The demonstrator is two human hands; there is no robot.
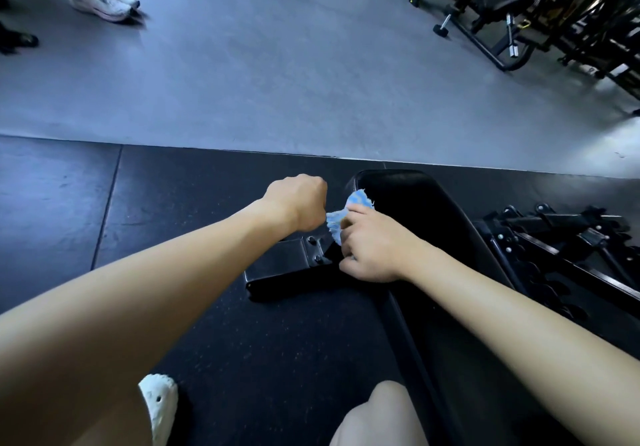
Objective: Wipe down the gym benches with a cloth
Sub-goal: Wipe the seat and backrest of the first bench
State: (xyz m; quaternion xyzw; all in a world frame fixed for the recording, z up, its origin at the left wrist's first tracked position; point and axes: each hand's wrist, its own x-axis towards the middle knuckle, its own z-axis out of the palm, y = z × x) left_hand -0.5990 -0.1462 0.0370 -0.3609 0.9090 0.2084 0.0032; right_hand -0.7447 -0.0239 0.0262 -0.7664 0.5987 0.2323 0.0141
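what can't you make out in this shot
Head view: fingers of the left hand, hidden behind its back, so its hold on the cloth is unclear.
Head view: most of the cloth, bunched under the right hand.
Head view: near end of the bench, cut by the bottom edge.

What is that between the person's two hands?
A frayed blue cloth, stretched from the left hand to the right hand, at the edge of the black bench. The head view shows it.
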